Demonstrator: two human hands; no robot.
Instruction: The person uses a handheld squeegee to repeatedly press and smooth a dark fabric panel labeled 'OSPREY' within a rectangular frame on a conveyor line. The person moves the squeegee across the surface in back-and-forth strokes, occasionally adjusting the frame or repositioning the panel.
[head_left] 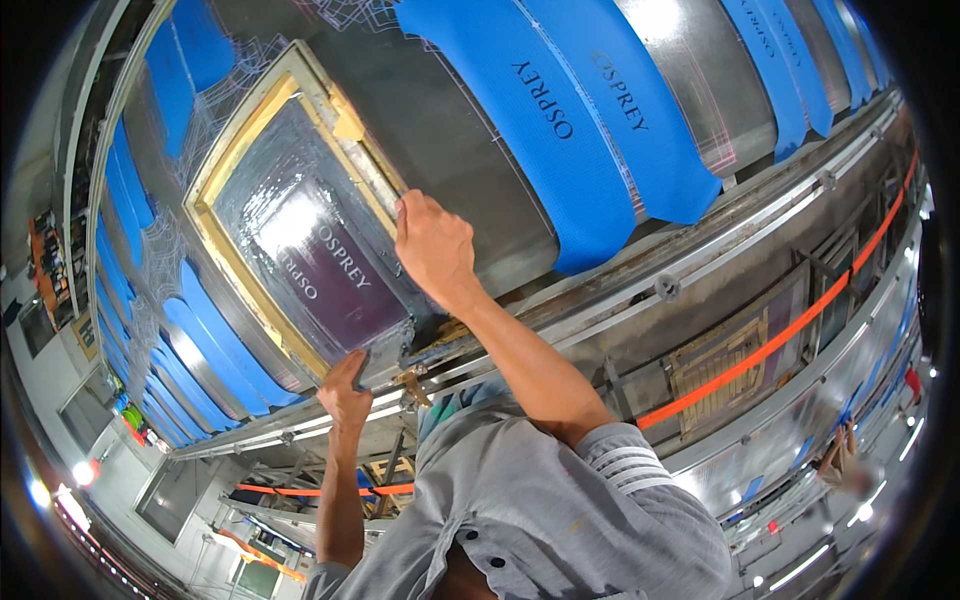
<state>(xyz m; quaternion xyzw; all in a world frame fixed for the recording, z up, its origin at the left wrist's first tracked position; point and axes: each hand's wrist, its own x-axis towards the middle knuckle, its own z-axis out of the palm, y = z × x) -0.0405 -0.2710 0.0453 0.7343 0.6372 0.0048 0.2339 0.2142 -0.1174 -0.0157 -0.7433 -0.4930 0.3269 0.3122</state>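
A screen-printing frame (290, 328) lies on the long table, its rails edged with yellowish tape. Its mesh (345, 312) has a dark purple area with pale lettering and a glossy, ink-smeared patch farther up. My right hand (435, 245) is closed around the frame's right rail. At the near end, my left hand (345, 390) is closed on the frame's near left corner. A grey, ink-coated piece (385, 362) sits beside my left hand at the near end; its kind is unclear. To the right, blue fabric pieces (560, 130) with dark printed lettering lie flat.
More blue fabric pieces (215, 350) line the table at left. A metal rail (640, 300) runs along the table's near edge, close to my body. Beyond it stretches an orange strip (800, 325). Another person (845, 470) is far off at lower right.
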